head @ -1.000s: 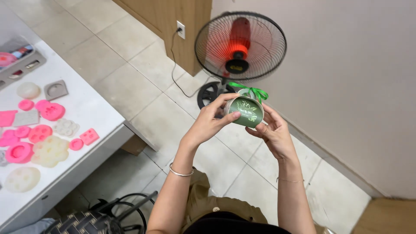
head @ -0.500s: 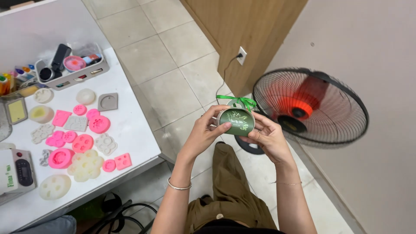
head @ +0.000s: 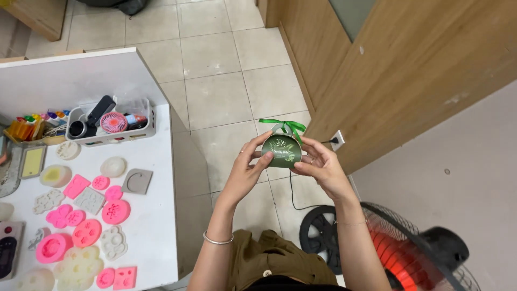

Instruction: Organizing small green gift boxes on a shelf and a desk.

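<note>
Both my hands hold a small round dark green box [head: 281, 149] with a pale leaf print on its face and a green ribbon bow [head: 286, 126] on top. My left hand [head: 249, 165] grips its left side with thumb and fingers. My right hand [head: 318, 165] cups its right side, a ring on one finger. The box is held in the air above the tiled floor, in front of my lap. A thin bracelet [head: 217, 241] sits on my left wrist.
A white table [head: 153, 226] at the left carries several pink, grey and cream moulds [head: 81, 215] and a white basket [head: 110, 125] with a small pink fan. A standing fan [head: 409, 253] is at the lower right, a wooden door [head: 388, 64] with a wall socket [head: 337, 139] behind.
The view has swung left and down: the table now fills more of the left and the fan has slid to the lower right. The green box stays held in both hands.
</note>
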